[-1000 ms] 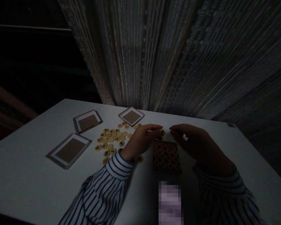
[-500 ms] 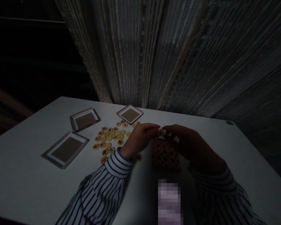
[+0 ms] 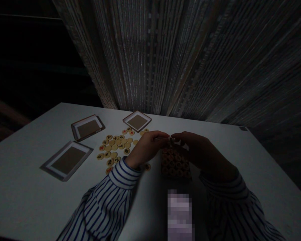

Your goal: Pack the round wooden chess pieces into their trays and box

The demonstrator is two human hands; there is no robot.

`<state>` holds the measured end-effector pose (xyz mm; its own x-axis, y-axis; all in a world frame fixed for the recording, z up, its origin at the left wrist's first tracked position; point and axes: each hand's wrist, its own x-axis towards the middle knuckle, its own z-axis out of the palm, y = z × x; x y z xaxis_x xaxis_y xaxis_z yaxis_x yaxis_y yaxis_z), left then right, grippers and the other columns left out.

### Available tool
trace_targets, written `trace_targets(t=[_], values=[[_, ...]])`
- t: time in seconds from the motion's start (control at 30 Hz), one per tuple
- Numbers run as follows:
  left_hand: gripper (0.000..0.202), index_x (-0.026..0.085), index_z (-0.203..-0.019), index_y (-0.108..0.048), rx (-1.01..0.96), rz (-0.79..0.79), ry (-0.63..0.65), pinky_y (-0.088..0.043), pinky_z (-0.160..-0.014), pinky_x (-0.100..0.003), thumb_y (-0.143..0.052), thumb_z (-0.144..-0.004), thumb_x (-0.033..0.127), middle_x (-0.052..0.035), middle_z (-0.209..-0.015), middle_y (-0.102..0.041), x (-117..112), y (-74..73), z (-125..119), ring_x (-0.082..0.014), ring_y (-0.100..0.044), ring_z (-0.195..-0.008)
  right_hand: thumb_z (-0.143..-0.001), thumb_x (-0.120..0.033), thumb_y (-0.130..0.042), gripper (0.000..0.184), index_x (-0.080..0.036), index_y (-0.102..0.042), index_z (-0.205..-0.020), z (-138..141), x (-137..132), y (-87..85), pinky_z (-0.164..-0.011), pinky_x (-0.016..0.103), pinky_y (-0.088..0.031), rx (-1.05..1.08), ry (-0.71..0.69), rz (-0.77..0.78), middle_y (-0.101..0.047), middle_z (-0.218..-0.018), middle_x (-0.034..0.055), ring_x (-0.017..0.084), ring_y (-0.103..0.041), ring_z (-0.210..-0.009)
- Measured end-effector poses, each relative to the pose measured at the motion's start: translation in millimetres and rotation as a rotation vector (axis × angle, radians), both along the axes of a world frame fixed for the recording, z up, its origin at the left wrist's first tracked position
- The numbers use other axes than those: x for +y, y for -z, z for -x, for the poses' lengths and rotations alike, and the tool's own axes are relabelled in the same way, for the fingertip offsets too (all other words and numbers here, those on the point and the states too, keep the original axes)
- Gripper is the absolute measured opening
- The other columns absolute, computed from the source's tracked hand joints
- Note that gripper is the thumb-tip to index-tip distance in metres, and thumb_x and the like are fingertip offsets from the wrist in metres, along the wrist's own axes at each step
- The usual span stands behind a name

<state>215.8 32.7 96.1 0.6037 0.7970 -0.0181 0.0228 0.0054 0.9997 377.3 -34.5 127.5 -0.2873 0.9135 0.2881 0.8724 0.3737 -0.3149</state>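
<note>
My left hand [image 3: 146, 149] and my right hand [image 3: 199, 152] meet fingertip to fingertip above a patterned box [image 3: 175, 164] on the white table [image 3: 27, 194]. Both pinch one small pale round game piece [image 3: 171, 141] between them. Several more round wooden pieces [image 3: 115, 147] with dark or red marks lie scattered on the table left of my left hand. One piece [image 3: 147, 166] lies just under my left wrist. Both arms wear blue-striped white sleeves.
Three flat framed trays lie on the table: one at the back centre [image 3: 137, 121], one at the back left [image 3: 87, 127], one nearer on the left [image 3: 67, 160]. A ribbed grey curtain [image 3: 190, 57] hangs behind the table. The room is dim.
My hands have closed together: the right hand moved left to meet the left, and both now pinch the piece. The view shifted slightly.
</note>
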Motion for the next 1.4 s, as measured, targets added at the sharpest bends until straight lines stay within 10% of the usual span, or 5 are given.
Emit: trace_targets(t=[0.8,1.4], values=[[0.016,0.014,-0.092,-0.056,0.202,-0.186,0.069,-0.049,-0.065,-0.026,-0.051,-0.077,0.016,-0.0062,-0.08,-0.067,-1,12.8,-1,-0.0152,-0.064,-0.073,-0.081,-0.027,-0.051,0.017,-0.018,-0.06,-0.092,0,2,6.5,-0.062,0.025,-0.041,-0.165,-0.018,0.089,-0.063,-0.082,0.0041,0.014,-0.057,-0.074],[0.023,0.018,-0.097,-0.061,0.733,-0.722,0.033,-0.044,-0.074,-0.031,-0.043,-0.083,0.024,-0.0072,-0.09,-0.067,-2,12.3,9,-0.02,-0.061,-0.084,-0.079,-0.027,-0.05,0.018,-0.021,-0.061,-0.092,-7,6,16.2,-0.06,0.024,-0.039,-0.341,0.062,0.236,-0.065,-0.081,0.0032,0.016,-0.059,-0.073]])
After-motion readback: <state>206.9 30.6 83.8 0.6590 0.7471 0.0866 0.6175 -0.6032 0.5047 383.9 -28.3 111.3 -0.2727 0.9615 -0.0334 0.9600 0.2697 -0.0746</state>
